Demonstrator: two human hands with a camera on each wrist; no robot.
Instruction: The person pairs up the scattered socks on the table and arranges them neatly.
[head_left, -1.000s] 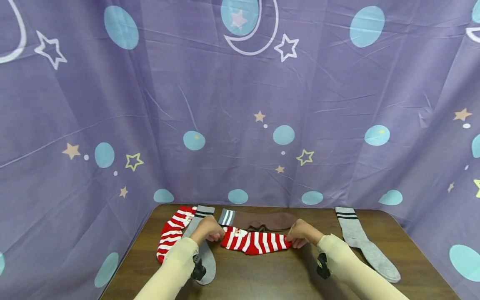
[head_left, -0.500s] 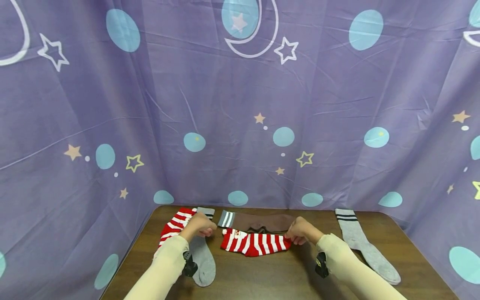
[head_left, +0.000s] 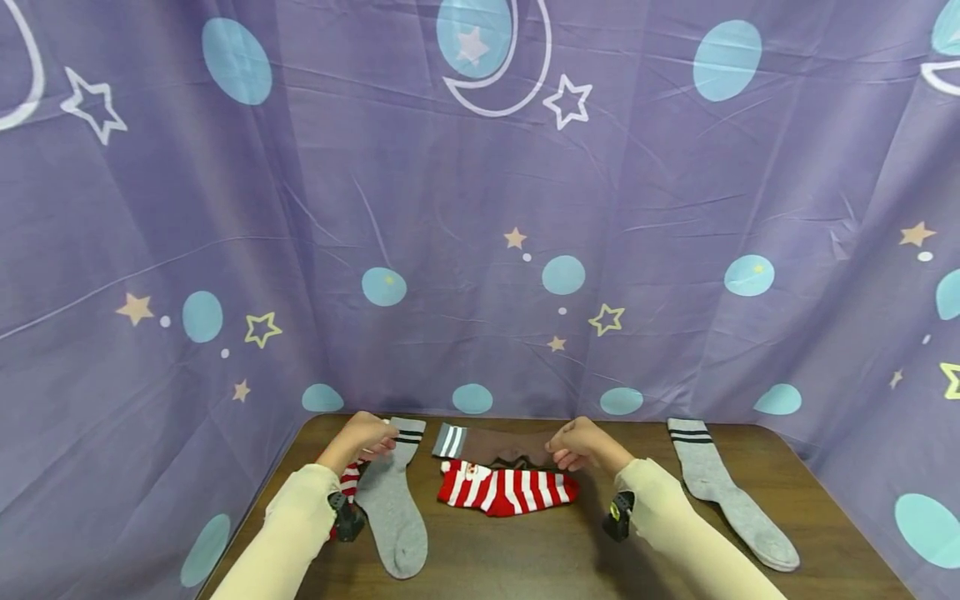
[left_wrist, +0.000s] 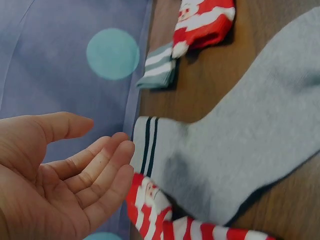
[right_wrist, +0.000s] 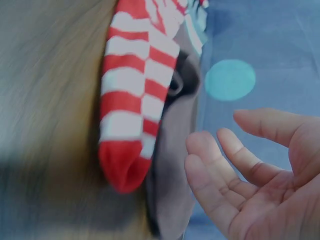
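Note:
In the left wrist view my left hand (left_wrist: 82,175) has relaxed fingers and holds nothing. It hovers by the striped cuff of a grey sock (left_wrist: 210,160), over a red-and-white striped sock (head_left: 349,481) that it partly hides in the head view. My right hand (head_left: 581,442), fingers loosely bent and holding nothing, hangs above the toe end of a brown sock (head_left: 491,447). Just in front of the brown sock lies a second red-and-white sock (head_left: 510,490), flat and lengthwise, with a Santa face near its cuff.
Another grey sock (head_left: 720,479) lies slanted at the right of the wooden table (head_left: 510,558). A purple curtain (head_left: 450,192) with moons and stars rises behind the table and along its sides.
My left hand has left the cuff of the middle striped sock and moved left over the other striped sock. My right hand has let go of the middle sock's toe and risen slightly.

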